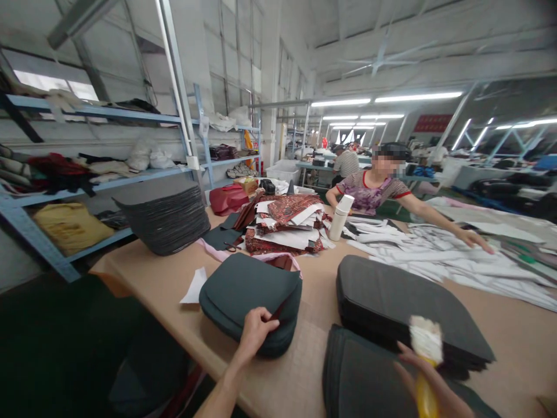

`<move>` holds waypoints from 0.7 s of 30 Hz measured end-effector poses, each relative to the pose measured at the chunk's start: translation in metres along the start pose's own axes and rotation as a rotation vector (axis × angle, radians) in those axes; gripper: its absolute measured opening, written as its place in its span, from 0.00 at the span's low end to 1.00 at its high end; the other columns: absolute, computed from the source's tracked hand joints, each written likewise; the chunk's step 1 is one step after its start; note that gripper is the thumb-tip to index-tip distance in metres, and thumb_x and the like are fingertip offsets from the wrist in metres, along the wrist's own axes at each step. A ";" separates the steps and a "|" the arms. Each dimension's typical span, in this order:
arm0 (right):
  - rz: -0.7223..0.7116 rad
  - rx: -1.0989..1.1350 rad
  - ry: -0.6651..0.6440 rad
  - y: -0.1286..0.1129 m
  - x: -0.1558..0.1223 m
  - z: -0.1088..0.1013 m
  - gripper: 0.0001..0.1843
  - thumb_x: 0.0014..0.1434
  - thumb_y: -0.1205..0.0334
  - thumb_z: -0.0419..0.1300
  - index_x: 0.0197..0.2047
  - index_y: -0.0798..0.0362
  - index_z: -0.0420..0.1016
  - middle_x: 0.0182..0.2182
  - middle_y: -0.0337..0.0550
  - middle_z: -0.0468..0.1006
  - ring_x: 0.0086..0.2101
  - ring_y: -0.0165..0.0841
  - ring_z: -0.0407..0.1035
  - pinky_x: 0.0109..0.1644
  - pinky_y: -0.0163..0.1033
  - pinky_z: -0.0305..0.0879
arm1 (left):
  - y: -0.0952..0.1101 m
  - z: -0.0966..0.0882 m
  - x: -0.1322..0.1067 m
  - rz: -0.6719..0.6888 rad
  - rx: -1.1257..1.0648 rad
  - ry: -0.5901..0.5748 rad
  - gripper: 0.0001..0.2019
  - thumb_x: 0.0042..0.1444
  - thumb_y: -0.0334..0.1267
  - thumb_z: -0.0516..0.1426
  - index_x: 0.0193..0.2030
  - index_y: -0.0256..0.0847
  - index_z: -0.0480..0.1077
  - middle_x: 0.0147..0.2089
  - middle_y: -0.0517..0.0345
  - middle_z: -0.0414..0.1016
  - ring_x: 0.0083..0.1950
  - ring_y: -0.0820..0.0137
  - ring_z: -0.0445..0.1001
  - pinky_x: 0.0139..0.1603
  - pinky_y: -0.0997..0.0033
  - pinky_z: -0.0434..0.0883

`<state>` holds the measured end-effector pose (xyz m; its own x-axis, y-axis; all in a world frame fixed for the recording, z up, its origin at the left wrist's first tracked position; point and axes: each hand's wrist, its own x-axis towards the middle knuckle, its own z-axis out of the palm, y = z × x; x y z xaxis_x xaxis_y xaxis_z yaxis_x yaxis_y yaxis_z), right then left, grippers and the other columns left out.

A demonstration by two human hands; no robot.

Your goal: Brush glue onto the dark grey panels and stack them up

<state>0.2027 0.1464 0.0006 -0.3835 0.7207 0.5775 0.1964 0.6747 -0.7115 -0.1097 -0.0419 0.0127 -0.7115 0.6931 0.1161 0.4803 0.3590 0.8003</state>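
My left hand (256,330) pinches the near edge of the top piece in a stack of dark green rounded panels (250,284), and a brown underside shows at the lifted edge. In my right hand (429,374) is a paintbrush (426,342) with a yellow handle and pale, crusted bristles pointing up. That hand is slightly blurred. It hovers over a stack of dark grey panels (361,371) near the table's front edge. Behind it lies another thick stack of dark panels (400,296). A small white scrap (195,285) lies left of the green stack.
The brown-covered table (148,273) carries a tall stack of black sheets (167,220), patterned red and white pieces (287,226), a cream bottle (340,218) and white strips (418,249). Across it, a person (369,191) reaches over the strips. Blue shelves (104,186) stand at left.
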 end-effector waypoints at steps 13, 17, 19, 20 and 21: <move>0.373 0.100 -0.373 -0.117 0.079 0.199 0.12 0.45 0.60 0.59 0.31 0.50 0.58 0.21 0.33 0.63 0.23 0.30 0.61 0.27 0.35 0.59 | 0.017 0.019 -0.031 0.184 -0.189 0.274 0.13 0.54 0.47 0.51 0.28 0.43 0.71 0.38 0.51 0.75 0.43 0.61 0.72 0.48 0.57 0.68; 0.320 0.099 -0.339 -0.122 0.083 0.180 0.10 0.44 0.64 0.54 0.33 0.51 0.59 0.25 0.35 0.64 0.27 0.31 0.60 0.32 0.36 0.57 | 0.016 0.026 -0.071 0.008 -0.333 0.269 0.19 0.49 0.55 0.57 0.39 0.43 0.73 0.43 0.47 0.74 0.45 0.57 0.72 0.47 0.55 0.70; 0.290 0.110 -0.350 -0.123 0.087 0.153 0.11 0.45 0.63 0.54 0.35 0.50 0.61 0.26 0.35 0.63 0.27 0.30 0.59 0.32 0.35 0.56 | 0.020 0.032 -0.090 -0.237 -0.617 0.041 0.28 0.46 0.63 0.55 0.41 0.40 0.73 0.38 0.45 0.76 0.39 0.57 0.75 0.38 0.58 0.73; 0.282 0.115 -0.353 -0.124 0.089 0.135 0.12 0.45 0.62 0.54 0.36 0.50 0.61 0.26 0.34 0.63 0.27 0.30 0.59 0.32 0.35 0.56 | 0.024 0.035 -0.095 -0.343 -0.784 -0.050 0.32 0.46 0.67 0.52 0.42 0.39 0.72 0.39 0.44 0.76 0.39 0.56 0.76 0.37 0.58 0.74; 0.275 0.117 -0.359 -0.123 0.091 0.115 0.13 0.45 0.62 0.54 0.37 0.50 0.61 0.26 0.34 0.63 0.27 0.29 0.58 0.32 0.34 0.56 | 0.030 0.036 -0.097 -0.426 -0.943 -0.097 0.35 0.46 0.70 0.48 0.43 0.39 0.71 0.41 0.42 0.76 0.41 0.55 0.76 0.38 0.57 0.74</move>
<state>0.0398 0.1104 0.0949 -0.6238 0.7554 0.2005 0.2391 0.4287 -0.8712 -0.0081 -0.0759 0.0038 -0.6636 0.6861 -0.2983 -0.4271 -0.0201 0.9040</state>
